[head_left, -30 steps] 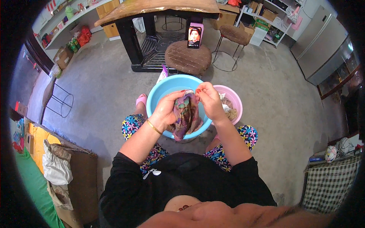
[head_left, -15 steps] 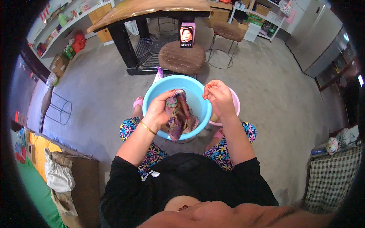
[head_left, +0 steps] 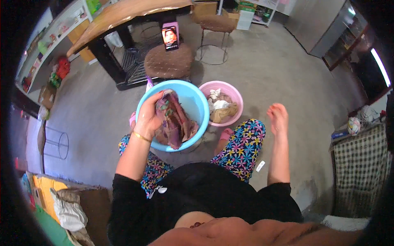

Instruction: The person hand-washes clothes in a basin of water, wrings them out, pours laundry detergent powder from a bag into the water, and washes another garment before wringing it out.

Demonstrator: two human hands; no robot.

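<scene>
My left hand [head_left: 148, 117] grips a bunched, wet-looking patterned cloth [head_left: 174, 123] in purple, brown and green, its fingers behind the upper edge. The cloth hangs inside a light blue basin [head_left: 204, 123], which stands between my legs and holds water. Out to the right, away from both basins, my raised right hand [head_left: 279, 117] has its fingers curled in, with nothing visible in them. A small white strip with dark marks [head_left: 260, 166] shows beside my right thigh. Whether it lies on the floor or is falling, I cannot tell.
A pink basin [head_left: 239, 107] with white and tan clothes [head_left: 223, 108] stands right of the blue one. Ahead, a phone [head_left: 170, 37] leans upright on a brown stool [head_left: 168, 61], near a wooden table [head_left: 127, 16]. At the right stands a checked-cloth-covered piece [head_left: 359, 172].
My right hand has swung from above the blue basin's rim out to the right. My left hand still holds the cloth. The view has turned right, and the small white strip now shows.
</scene>
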